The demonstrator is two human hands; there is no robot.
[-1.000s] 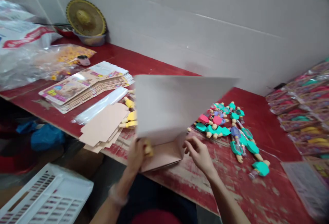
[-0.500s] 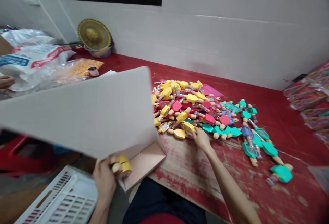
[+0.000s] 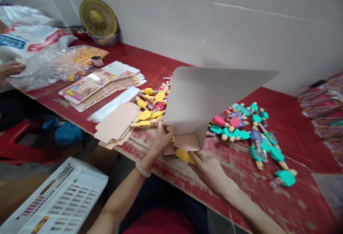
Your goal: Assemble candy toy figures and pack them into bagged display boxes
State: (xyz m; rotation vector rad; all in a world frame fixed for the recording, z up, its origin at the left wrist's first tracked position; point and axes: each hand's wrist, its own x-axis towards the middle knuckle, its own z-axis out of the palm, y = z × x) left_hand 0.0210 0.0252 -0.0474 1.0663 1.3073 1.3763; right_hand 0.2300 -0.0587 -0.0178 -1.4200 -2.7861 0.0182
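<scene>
Fingers L (image 3: 164, 131): tan folded card box (image 3: 194, 105) | R hand (image 3: 209, 171): yellow piece (image 3: 184, 156)

Packing workshop, worn red workbench (image 3: 294, 144), stacked printed cards (image 3: 99, 87), flat cardboard blanks (image 3: 116, 125)

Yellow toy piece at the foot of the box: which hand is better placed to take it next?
Right, probably. The right hand lies open beside the yellow toy piece, fingertips at its edge. The left hand is occupied gripping the cardboard box.
</scene>
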